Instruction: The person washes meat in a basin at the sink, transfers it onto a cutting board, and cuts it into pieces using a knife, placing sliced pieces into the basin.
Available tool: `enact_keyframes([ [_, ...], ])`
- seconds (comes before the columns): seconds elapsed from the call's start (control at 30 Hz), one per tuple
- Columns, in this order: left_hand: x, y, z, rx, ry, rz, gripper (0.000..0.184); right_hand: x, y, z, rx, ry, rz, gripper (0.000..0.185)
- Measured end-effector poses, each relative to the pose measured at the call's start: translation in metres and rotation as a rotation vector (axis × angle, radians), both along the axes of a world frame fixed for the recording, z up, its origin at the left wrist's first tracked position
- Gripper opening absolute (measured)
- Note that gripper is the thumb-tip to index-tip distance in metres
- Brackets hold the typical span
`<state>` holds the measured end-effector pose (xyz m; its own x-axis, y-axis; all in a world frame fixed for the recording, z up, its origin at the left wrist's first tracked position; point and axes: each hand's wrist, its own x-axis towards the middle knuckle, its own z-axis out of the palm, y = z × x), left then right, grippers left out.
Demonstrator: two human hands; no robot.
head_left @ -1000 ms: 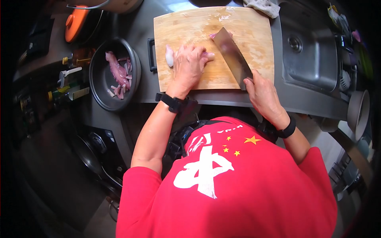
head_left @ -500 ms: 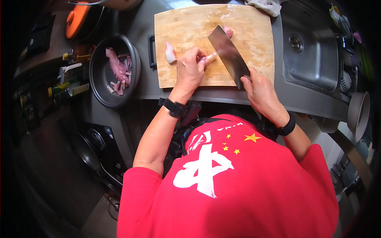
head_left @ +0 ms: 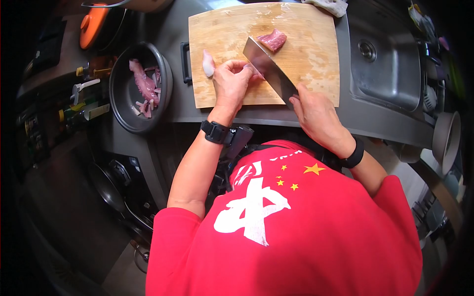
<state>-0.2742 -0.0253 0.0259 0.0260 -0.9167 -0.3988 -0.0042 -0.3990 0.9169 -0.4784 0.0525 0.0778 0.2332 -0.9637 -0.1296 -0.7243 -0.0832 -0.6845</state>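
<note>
Head view. A pale, rectangular wooden cutting board (head_left: 316, 64) lies on a dark grey counter (head_left: 177, 24), left of a grey metal sink (head_left: 377, 89). The grip of the right hand (head_left: 318, 111) is closed round the handle end of a broad metal cleaver (head_left: 271, 70), whose blade slants across the board. The grip of the left hand (head_left: 231, 83) pinches a small, pink-and-pale piece of raw meat (head_left: 255, 76) over the board, just beside the blade. Two further pieces lie on the board: a thick, deep-pink block of meat (head_left: 272, 40) beyond the blade, and a tapered, pink-and-white piece (head_left: 208, 63) beside the left hand.

Progress, judged from the pieces: the cutting appears partly done. A deep, round, dark grey bowl (head_left: 166, 98) left of the board contains narrow, pale-pink strips (head_left: 144, 109), apparently already cut, together with one long, pink length of meat (head_left: 143, 84). The block and the tapered piece, both outside the bowl, seem not yet reduced to strips.

Obscured: fingers cover much of the pinched piece; its full shape, and whether the blade touches it, cannot be told. The cleaver's handle is concealed by the right hand. A whitish cloth (head_left: 333, 6) is cropped by the upper edge.
</note>
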Motion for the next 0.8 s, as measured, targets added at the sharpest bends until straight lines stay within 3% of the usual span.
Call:
enact_keyframes([
  [0.07,0.001,0.001,-0.005,0.013,0.036,0.010,0.010,-0.001,0.001,0.000,0.014,0.012,0.008,0.015],
  [0.17,-0.003,0.004,0.000,0.024,-0.116,0.008,0.011,0.003,0.003,0.004,0.042,0.027,0.016,0.013],
  [0.23,-0.003,0.007,0.006,-0.059,-0.362,-0.053,0.014,0.008,0.004,0.010,0.053,0.032,0.017,0.013],
  [0.37,0.007,0.010,-0.024,-0.129,-0.506,-0.053,0.015,0.017,0.005,0.013,0.124,0.111,0.067,0.008],
  [0.47,0.004,0.015,-0.006,-0.085,-0.559,-0.042,0.014,0.026,0.008,0.009,0.100,0.132,0.103,0.009],
  [0.53,0.005,0.016,-0.012,-0.230,-0.705,-0.058,0.014,0.033,0.006,0.007,0.066,0.125,0.112,0.009],
  [0.67,0.007,0.022,-0.013,-0.317,-0.714,-0.035,0.014,0.044,-0.008,0.003,0.039,0.150,0.123,0.009],
  [0.73,0.012,0.022,-0.014,-0.097,-0.390,0.015,0.013,0.043,-0.011,0.000,0.020,0.148,0.109,0.009],
  [0.8,0.010,0.023,-0.014,-0.061,-0.324,0.057,0.013,0.031,-0.010,-0.006,-0.017,0.116,0.105,0.008],
])
